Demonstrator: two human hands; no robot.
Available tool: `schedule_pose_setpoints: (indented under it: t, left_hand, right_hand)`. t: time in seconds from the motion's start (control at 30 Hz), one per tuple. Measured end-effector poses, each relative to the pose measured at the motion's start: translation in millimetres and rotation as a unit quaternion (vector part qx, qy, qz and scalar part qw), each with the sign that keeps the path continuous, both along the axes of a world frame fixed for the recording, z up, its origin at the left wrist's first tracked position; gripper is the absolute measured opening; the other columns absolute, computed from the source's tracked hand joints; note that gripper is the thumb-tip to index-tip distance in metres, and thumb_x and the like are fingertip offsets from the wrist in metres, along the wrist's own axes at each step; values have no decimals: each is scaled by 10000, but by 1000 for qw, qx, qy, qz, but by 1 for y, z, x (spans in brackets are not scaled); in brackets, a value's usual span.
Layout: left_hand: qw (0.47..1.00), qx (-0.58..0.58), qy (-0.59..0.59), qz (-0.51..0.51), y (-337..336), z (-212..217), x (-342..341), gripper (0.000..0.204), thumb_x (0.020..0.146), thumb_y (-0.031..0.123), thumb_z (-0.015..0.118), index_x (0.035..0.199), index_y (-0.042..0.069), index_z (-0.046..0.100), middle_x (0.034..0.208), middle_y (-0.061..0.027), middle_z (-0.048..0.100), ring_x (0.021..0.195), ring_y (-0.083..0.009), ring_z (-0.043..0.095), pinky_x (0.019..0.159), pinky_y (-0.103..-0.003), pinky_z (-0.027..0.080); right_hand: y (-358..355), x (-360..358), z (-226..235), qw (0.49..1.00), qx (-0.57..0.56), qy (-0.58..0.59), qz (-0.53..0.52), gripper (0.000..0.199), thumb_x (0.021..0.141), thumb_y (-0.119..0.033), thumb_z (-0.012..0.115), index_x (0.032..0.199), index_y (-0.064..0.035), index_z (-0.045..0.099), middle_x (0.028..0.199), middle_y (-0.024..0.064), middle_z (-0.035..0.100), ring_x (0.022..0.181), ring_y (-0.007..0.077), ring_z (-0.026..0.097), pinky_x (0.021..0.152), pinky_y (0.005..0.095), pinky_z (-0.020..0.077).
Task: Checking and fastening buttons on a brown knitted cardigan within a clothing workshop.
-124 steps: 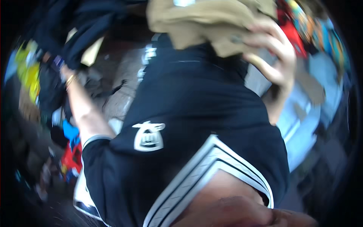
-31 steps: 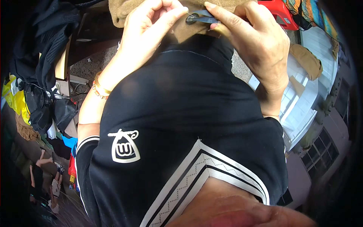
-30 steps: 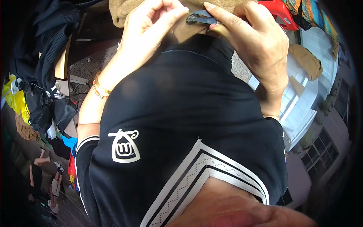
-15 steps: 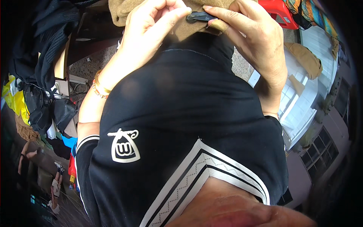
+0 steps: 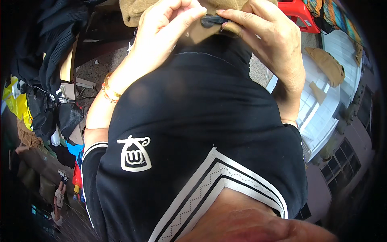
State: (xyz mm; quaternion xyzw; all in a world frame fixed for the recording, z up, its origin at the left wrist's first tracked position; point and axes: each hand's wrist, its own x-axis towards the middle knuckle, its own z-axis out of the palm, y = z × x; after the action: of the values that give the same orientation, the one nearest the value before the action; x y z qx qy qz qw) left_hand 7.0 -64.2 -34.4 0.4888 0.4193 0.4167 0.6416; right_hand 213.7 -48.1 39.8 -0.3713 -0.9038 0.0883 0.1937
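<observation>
Brown cloth (image 5: 197, 34) with a fuzzy surface lies at the top of the view, over my lap. My right hand (image 5: 272, 36) is closed, its thumb and fingers gripping a small dark tool (image 5: 217, 19) over the cloth. A dark rounded shape, perhaps a button, shows at the tool's left end; its exact kind is unclear. My left hand (image 5: 165, 30) is closed in a pinch just left of the tool, thumb against forefinger. Whatever is between those fingertips, if anything, is too small to make out. The left fingertips are close to the tool but apart from it.
A red plastic stool (image 5: 296, 14) stands at the upper right, beside striped cloth (image 5: 336, 18). White panels (image 5: 322, 109) carry a brown cloth piece (image 5: 326, 64) on the right. Dark knit clothing (image 5: 52, 44), a yellow bag (image 5: 18, 103) and black bags (image 5: 42, 111) are piled on the left.
The tool in my right hand has tilted and moved slightly over the cloth. My left hand has shifted a little to the right, still pinched.
</observation>
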Motion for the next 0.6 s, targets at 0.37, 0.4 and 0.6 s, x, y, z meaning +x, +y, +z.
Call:
schedule_pose_setpoints:
  t: [0.37, 0.4, 0.6]
  left_hand:
    - [991, 111, -76, 13, 4, 3, -8, 401, 909, 99, 615, 1277, 0, 490, 1073, -51, 600, 936, -101, 595, 854, -250, 476]
    - [988, 115, -102, 21, 5, 6, -9, 335, 922, 105, 598, 1228, -12, 531, 1027, -41, 613, 960, -100, 587, 860, -262, 475]
    - [972, 120, -184, 79, -3, 24, -39, 202, 949, 132, 557, 1053, -31, 616, 942, -62, 641, 886, -125, 620, 808, -257, 498]
  right_hand:
    - [11, -34, -17, 956, -81, 280, -21, 399, 879, 33, 600, 1264, 80, 506, 1214, 143, 582, 905, 144, 584, 805, 239, 483]
    - [10, -41, -20, 960, -75, 268, -25, 411, 884, 29, 596, 1277, 84, 488, 1238, 140, 570, 931, 147, 579, 823, 245, 484]
    - [9, -74, -19, 976, -10, 211, 53, 489, 833, 74, 619, 1301, 56, 480, 1179, 147, 585, 868, 189, 559, 753, 264, 477]
